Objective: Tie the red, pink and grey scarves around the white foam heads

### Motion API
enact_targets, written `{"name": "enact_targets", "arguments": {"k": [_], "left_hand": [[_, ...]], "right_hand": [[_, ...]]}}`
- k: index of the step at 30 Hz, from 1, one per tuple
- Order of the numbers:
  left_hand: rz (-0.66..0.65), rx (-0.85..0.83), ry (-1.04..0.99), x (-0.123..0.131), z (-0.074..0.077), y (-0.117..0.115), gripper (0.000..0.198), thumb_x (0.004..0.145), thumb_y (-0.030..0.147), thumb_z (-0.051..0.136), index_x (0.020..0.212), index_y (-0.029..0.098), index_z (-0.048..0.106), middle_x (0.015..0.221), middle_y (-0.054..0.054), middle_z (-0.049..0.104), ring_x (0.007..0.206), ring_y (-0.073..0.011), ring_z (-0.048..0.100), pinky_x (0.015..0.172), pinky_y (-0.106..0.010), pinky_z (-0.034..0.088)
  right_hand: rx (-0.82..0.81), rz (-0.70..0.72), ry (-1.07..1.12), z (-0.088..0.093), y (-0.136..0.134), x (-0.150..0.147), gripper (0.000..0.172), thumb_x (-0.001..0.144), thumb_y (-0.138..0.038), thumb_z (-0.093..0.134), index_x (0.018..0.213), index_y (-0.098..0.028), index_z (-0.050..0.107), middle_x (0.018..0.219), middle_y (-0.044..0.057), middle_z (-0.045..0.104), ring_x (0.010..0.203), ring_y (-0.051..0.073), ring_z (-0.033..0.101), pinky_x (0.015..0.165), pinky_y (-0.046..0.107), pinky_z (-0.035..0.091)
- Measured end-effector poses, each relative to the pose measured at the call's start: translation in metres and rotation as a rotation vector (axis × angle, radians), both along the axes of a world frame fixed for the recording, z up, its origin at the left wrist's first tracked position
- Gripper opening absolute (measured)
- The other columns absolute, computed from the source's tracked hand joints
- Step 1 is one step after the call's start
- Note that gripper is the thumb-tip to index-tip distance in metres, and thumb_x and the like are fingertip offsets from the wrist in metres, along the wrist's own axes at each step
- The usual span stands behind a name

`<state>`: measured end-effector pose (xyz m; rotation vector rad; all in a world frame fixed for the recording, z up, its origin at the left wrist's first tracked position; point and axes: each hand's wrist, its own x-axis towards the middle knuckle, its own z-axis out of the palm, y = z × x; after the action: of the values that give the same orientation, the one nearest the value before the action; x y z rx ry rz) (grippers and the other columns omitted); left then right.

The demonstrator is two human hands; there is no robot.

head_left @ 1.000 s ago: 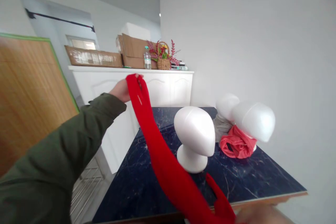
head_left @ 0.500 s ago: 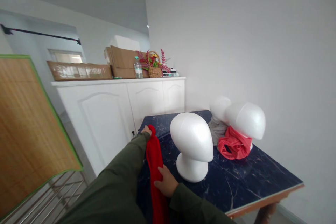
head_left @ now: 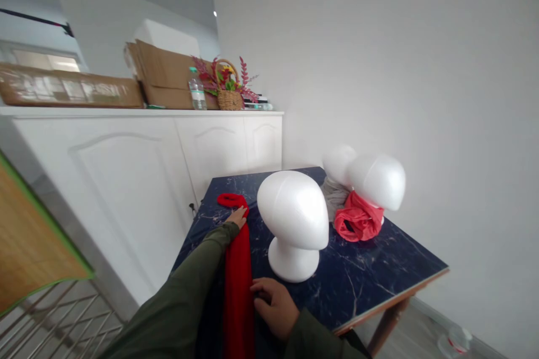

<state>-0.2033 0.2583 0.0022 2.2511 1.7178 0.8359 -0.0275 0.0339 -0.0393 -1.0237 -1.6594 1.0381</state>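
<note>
A long red scarf [head_left: 238, 291] runs lengthwise along the left part of the table, its far end curled to the left in a loop. My left hand [head_left: 238, 217] is on the scarf near that curl, fingers closed over the cloth. Closer to me, my right hand [head_left: 275, 304] is beside the scarf's right edge, thumb and forefinger apart and the fingertips at the cloth. Just right of the scarf stands a bare white foam head [head_left: 292, 210], upright on its round base.
Two more foam heads stand farther right; the nearer head [head_left: 377, 179] has a coral-pink cloth [head_left: 360, 219] around its neck, the other head [head_left: 337, 164] a grey cloth [head_left: 334, 193]. A white cabinet [head_left: 122, 162] borders the dark marbled table [head_left: 370, 269]. A plastic bottle [head_left: 455, 342] is on the floor.
My left hand has drawn back toward me along the scarf, and the scarf's far end now lies curled on the table. My right hand has slid to the scarf's right edge. The view has shifted right.
</note>
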Motion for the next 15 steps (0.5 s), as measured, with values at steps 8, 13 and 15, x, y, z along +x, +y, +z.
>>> {"name": "enact_targets", "arguments": {"k": [8,13,15], "left_hand": [[0.052,0.126,-0.112,0.026,-0.008,-0.037,0.058,0.072,0.016,0.046,0.128,0.012,0.036,0.133,-0.011,0.040,0.127,-0.0266,0.032,0.109,-0.039,0.022],[-0.303,0.019,-0.303,0.061,-0.015,-0.114,0.073,0.067,0.032,0.060,0.131,0.016,0.030,0.135,-0.013,0.038,0.126,-0.0294,0.033,0.107,-0.045,0.025],[-0.404,-0.053,-0.439,0.079,-0.016,-0.133,0.075,0.066,0.039,0.063,0.131,0.020,0.029,0.134,-0.012,0.039,0.125,-0.0285,0.034,0.106,-0.045,0.026]], "right_hand": [[0.048,-0.091,-0.032,0.000,0.003,-0.002,0.022,0.067,-0.010,0.048,0.079,-0.020,0.063,0.083,0.002,0.062,0.082,0.017,0.058,0.076,0.030,0.045],[0.086,-0.640,0.070,-0.008,0.009,0.026,0.022,0.077,-0.021,0.040,0.093,-0.018,0.053,0.080,0.005,0.054,0.075,0.019,0.054,0.068,0.032,0.044],[0.120,-0.698,0.068,-0.012,0.019,0.047,0.035,0.079,-0.023,0.034,0.111,-0.016,0.046,0.094,0.010,0.054,0.092,0.022,0.052,0.079,0.035,0.042]]}}
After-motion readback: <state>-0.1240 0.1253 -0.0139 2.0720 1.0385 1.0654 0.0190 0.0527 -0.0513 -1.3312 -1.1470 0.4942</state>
